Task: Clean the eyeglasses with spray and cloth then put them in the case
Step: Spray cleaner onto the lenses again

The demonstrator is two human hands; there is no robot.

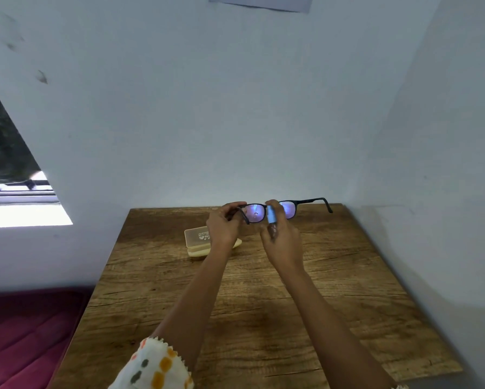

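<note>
Above the desk's (263, 304) twelve-o'clock edge, the left hand (224, 226) pinches the eyeglasses (272, 210) by one temple; the right hand (282, 240) grips a small spray bottle (271, 216) against them. A one-temple hold risks twisting; overspray could reach the open case (197, 242) at ten o'clock.

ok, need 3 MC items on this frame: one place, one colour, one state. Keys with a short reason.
1. Where is the case?
A. on the table, behind the left hand
B. on the red mattress
C. in the right hand

2. What colour is the eyeglasses frame?
A. white
B. dark
C. yellow

3. What is the right hand holding?
A. nothing
B. a cloth
C. a small spray bottle

Key:
1 A: it lies on the wooden table, partly hidden by the left hand.
2 B: rims and arms look black.
3 C: fingers wrap the spray bottle at the lenses.
</note>
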